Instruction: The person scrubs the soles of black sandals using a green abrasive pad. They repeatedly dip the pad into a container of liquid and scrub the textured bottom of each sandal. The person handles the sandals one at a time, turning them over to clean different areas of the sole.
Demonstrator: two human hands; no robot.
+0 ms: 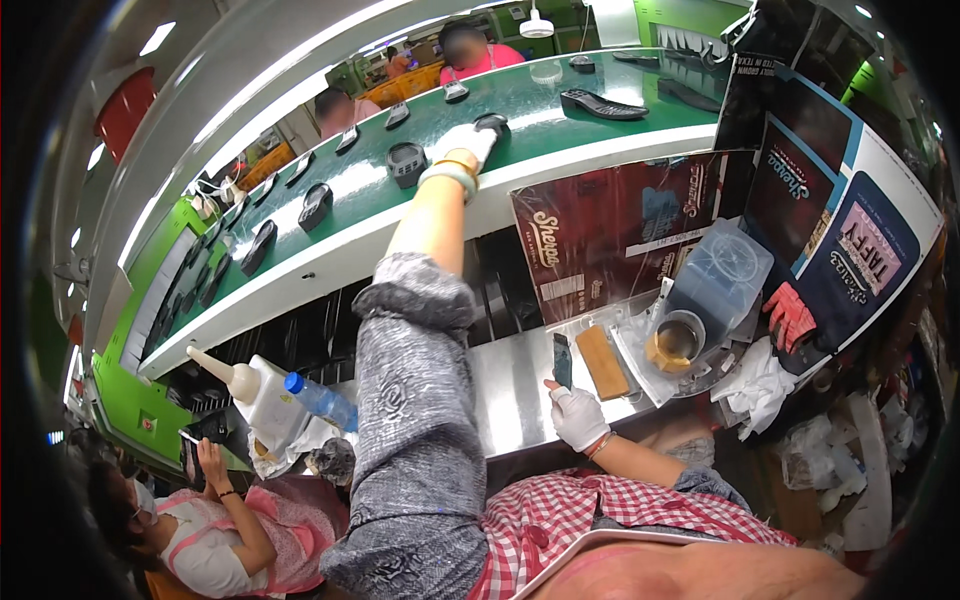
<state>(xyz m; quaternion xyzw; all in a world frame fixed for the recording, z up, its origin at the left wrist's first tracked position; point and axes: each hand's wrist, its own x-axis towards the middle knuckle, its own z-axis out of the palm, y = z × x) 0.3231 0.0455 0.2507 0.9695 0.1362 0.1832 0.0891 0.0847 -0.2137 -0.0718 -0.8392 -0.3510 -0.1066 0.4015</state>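
My left arm reaches far out over the green conveyor belt. Its white-gloved left hand [468, 146] is at a small dark shoe sole [492, 122], fingers closed around its near end and partly hidden by the glove. A grey shoe sole [406, 163] stands on the belt just left of that wrist. Close to my body, over the metal bench [510, 400], my right hand [578, 415] wears a white glove with bare fingertips. Between its thumb and fingers it grips a flat, dark strip-shaped tool [562, 360], held upright. A brown block [603, 362] lies beside the tool.
More soles lie along the belt [540, 125]. A white squeeze bottle [270, 400] and blue-capped bottle [320, 400] stand left of my arm. At right are a cup [677, 342], plastic container [722, 265], red glove [789, 316] and cardboard panels [610, 235]. A co-worker [215, 530] sits lower left.
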